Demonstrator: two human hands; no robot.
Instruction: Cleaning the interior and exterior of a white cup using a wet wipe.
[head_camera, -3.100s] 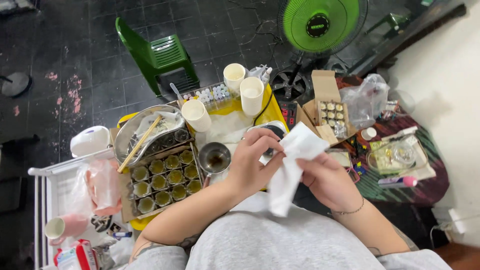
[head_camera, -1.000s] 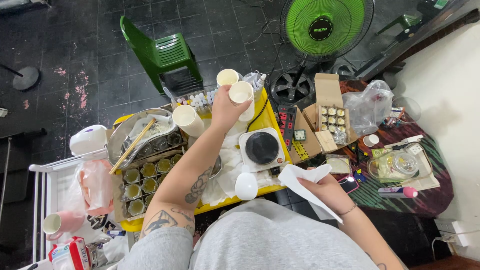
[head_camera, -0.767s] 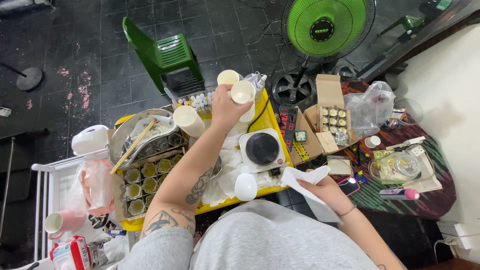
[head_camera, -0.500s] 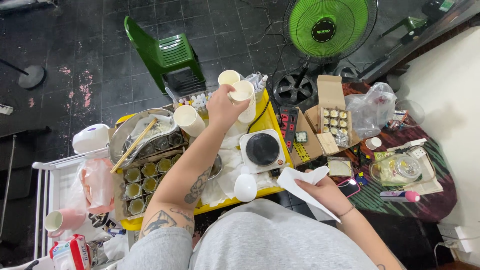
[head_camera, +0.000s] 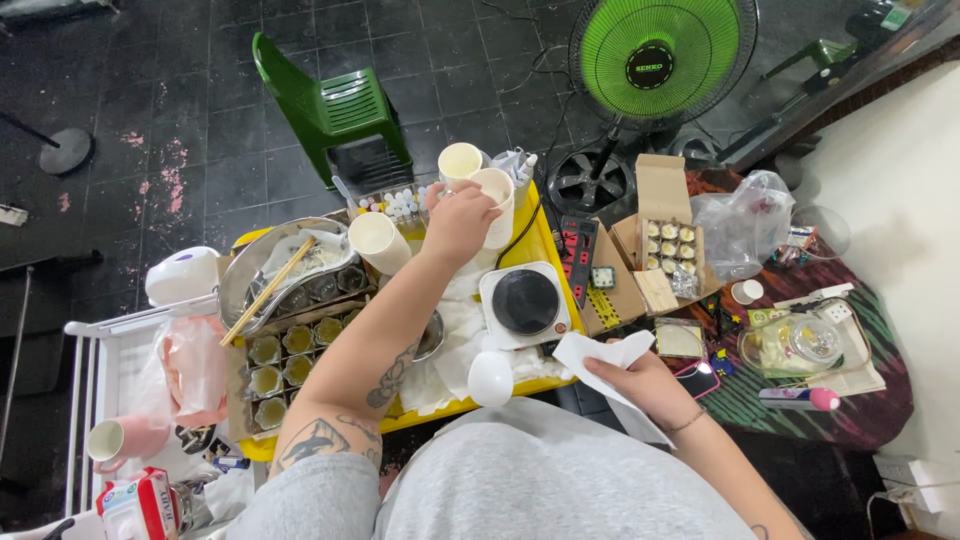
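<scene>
So my left hand (head_camera: 458, 222) is stretched out over the far side of the yellow table (head_camera: 545, 245), fingers curled around the rim of a tall cream cup (head_camera: 495, 205) that's standing upright there. Another cup (head_camera: 460, 161) just like it sits right behind it, touching or nearly so, and a third cup (head_camera: 377, 241) is off to the left of my hand, tipped a bit. My right hand (head_camera: 640, 385) is pulled in close to my body, closed loosely on a crumpled white paper towel (head_camera: 600, 355). Between my two hands there's the little hot plate (head_camera: 525, 302), and a white egg-shaped thing (head_camera: 490, 378) near my right hand. Under my left forearm is a tray of small filled jars (head_camera: 285, 365), with a metal bowl (head_camera: 285, 270) and chopsticks (head_camera: 268, 290) beside it.
</scene>
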